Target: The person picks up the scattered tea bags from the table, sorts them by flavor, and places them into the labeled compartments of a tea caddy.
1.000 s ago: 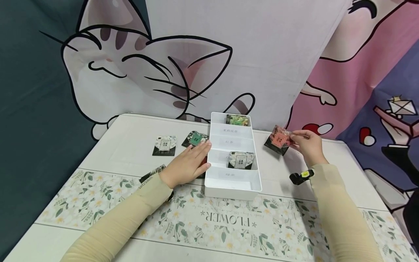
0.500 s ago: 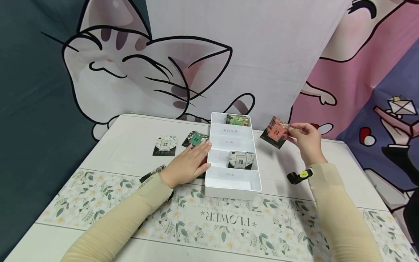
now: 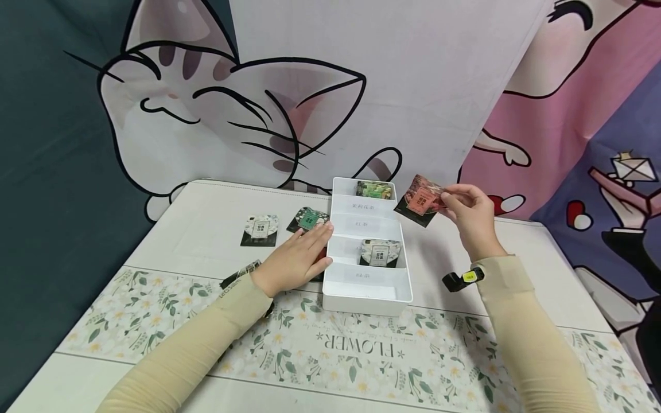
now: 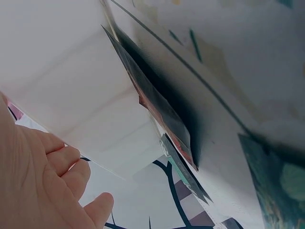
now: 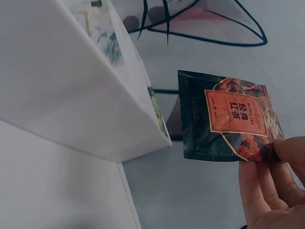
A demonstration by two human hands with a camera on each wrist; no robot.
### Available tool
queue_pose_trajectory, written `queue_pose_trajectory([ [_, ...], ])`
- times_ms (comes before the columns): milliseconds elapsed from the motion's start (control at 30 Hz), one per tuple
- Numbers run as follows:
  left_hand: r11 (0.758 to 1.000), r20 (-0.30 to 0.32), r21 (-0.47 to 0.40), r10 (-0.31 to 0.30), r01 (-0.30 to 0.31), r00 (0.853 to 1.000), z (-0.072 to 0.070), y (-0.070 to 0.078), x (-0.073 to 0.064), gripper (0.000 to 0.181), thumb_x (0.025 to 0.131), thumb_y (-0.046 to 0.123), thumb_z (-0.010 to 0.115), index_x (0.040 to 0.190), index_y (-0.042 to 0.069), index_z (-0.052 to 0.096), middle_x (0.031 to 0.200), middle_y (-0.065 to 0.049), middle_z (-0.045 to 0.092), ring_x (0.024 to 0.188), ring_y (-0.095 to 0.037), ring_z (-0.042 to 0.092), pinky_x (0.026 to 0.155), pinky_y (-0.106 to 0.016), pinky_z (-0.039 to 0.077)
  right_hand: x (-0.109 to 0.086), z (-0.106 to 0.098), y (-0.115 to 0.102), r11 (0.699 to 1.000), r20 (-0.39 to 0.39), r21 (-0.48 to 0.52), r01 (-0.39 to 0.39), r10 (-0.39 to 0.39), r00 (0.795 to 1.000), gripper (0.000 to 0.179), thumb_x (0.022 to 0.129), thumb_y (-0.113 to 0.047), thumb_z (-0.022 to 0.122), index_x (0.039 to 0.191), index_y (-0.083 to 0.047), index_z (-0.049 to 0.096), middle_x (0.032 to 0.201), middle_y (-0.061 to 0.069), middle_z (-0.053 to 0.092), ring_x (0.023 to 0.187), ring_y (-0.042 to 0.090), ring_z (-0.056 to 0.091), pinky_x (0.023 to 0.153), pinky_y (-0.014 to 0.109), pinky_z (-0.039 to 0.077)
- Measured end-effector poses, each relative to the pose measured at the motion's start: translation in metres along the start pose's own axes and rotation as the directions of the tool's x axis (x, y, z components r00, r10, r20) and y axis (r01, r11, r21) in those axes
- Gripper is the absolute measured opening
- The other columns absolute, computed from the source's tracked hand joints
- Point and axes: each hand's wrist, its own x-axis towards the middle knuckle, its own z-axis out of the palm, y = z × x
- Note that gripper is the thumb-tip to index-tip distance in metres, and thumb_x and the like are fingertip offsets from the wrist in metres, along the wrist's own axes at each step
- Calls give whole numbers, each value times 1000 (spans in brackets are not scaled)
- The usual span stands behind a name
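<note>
My right hand pinches a red and black tea bag sachet by one edge, just off the right rim of a white divided box. The right wrist view shows the sachet's label reading "BLACK TEA", with the thumb on top and fingers beneath. My left hand rests against the box's left rim with its fingers nearly straight. A white-flowered sachet stands in the compartment second from the front. In the farthest one sits a green sachet. Labels mark the compartments.
Left of the box lie a white sachet, a dark green one, and a sachet partly under the left wrist. A red one is mostly hidden by the left hand. A cat-print cloth hangs behind the table.
My right hand has lifted the red sachet and carried it leftward to the box's right rim. The left hand and the box have stayed in place.
</note>
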Motion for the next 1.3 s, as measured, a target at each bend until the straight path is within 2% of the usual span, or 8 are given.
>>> queue_pose_trajectory([
  [167,1000,-5,-2,2,-2,1000,1,-1,0,67,110,41,39,160,1,22,167,-14,20,153,-32,23,123,-57,21,-4,10,-4,998,61,59,28,-31,998,13,96,0,67,108,-2,66,94,4,69,90,14,70,83,26,61],
  [300,1000,-6,-4,4,-4,1000,0,0,0,67,110,41,39,160,0,22,167,-14,20,152,-33,24,122,-57,22,-5,18,-6,993,114,120,20,-34,993,13,95,4,66,107,0,65,93,6,69,89,15,70,84,28,60],
  [400,1000,-1,-4,-1,1,1000,0,0,0,67,110,41,40,160,0,22,167,-14,20,153,-33,23,123,-57,21,-6,24,-5,993,139,115,5,-21,990,12,96,4,66,107,1,65,93,6,68,90,15,69,86,29,60],
  [667,1000,-2,-13,0,0,1000,0,1,0,68,110,42,40,160,0,22,167,-14,20,154,-30,20,123,-57,21,-7,38,0,999,182,41,-14,6,983,10,97,3,65,105,-3,65,94,4,65,91,14,68,84,27,60],
  [933,1000,7,-10,-7,7,1000,0,0,1,67,110,42,38,160,1,21,167,-13,18,154,-31,20,123,-56,20,-3,48,13,998,224,-60,-27,39,974,10,98,0,64,108,-1,62,99,5,63,91,12,68,85,27,60],
  [1200,1000,10,-2,-6,6,1000,0,-1,1,67,110,44,37,161,2,20,167,-13,18,153,-32,22,123,-56,21,-1,46,25,971,229,-238,-22,78,970,12,99,-6,65,111,-1,63,103,5,62,97,11,67,87,25,59],
  [1300,1000,14,-1,-6,6,1000,0,-1,1,68,110,44,36,161,2,19,167,-12,17,153,-32,21,123,-56,20,-2,45,28,963,224,-270,-16,79,971,16,100,-6,65,114,2,62,103,6,62,97,11,67,88,26,59],
])
